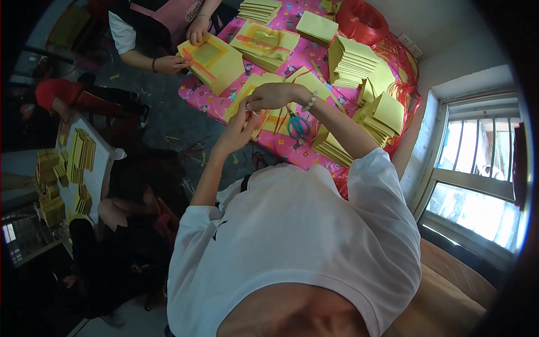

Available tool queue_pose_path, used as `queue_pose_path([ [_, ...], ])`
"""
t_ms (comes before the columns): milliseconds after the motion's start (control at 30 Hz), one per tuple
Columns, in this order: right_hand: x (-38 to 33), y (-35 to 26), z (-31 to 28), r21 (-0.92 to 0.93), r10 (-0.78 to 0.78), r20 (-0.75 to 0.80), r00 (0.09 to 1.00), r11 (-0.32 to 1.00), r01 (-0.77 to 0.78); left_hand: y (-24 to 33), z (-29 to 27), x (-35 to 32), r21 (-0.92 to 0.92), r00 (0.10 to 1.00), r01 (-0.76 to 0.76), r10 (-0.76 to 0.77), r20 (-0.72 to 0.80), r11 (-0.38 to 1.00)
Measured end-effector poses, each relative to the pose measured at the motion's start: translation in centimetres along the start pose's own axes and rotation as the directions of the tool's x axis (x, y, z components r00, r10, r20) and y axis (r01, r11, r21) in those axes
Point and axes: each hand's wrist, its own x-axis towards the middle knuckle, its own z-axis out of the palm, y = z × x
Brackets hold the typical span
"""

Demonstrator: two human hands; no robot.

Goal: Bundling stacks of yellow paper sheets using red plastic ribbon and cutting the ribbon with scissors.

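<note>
Over the near edge of the table my left hand (240, 131) and my right hand (274, 96) meet, fingertips together. My right fingers are bent down onto the left ones in a pinch; what they hold, if anything, is too small to tell. Yellow paper sheets (245, 94) with red strips lie directly below and beyond them. A pair of scissors with teal handles (298, 127) rests right of my hands, its blades partly under my right wrist. A red strip (297, 74) crosses the paper past my right wrist.
Stacks of folded yellow paper (351, 60) crowd the pink patterned tablecloth (191, 90). A coil of red plastic ribbon (359, 22) sits far right. Across the corner, a co-worker's hands (174, 64) handle a yellow paper piece (216, 62). A white table (101, 146) with paper bundles stands left.
</note>
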Motion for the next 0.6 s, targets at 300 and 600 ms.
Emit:
queue_pose_path([
  [300, -7.4, 6.5, -5.3, 0.445, 0.220, 0.132, 0.967, 0.858, -0.256, -9.8, -7.9, -8.5, 0.402, 0.876, 0.340, -0.131, -0.464, 0.850],
  [600, -7.6, 5.9, -5.5, 0.253, 0.353, 0.107, 0.929, 0.894, -0.369, -23.4, -9.5, -17.9, 0.610, 0.678, 0.704, -0.599, -0.425, 0.364],
])
